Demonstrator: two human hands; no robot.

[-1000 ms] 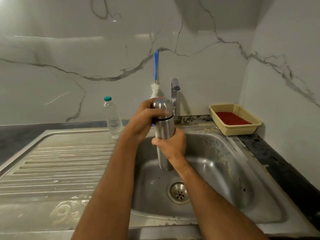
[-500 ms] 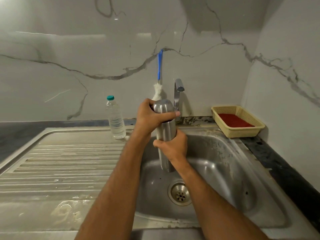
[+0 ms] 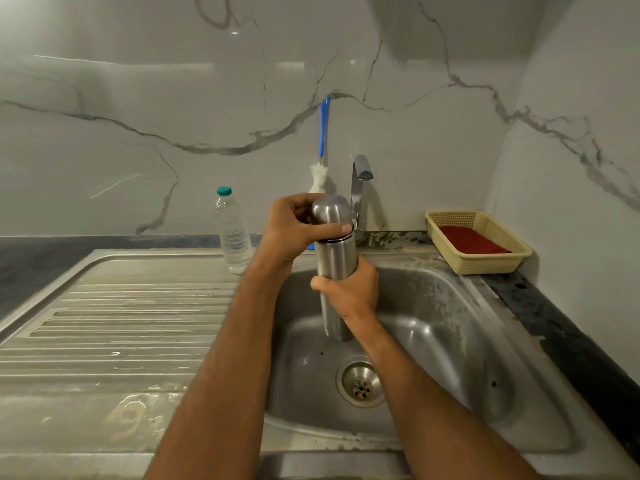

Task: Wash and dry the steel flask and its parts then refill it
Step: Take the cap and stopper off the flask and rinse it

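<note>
A: Where is the steel flask (image 3: 335, 261)?

B: In the middle of the frame, upright over the sink (image 3: 433, 341). The right hand (image 3: 349, 292) wraps its fingers tight round the body. Just above, the left hand (image 3: 294, 226) curls round the cap (image 3: 330, 211).

A: Is it hard to hold?

B: It looks hard, smooth and maybe slippery. Grip the middle firmly.

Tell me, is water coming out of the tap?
Off: no stream falls from the tap spout, and the sink basin under it holds no running water.

Brushed steel flask (image 3: 336, 258), stained steel sink (image 3: 450, 323), glossy marble wall (image 3: 138, 81).
</note>
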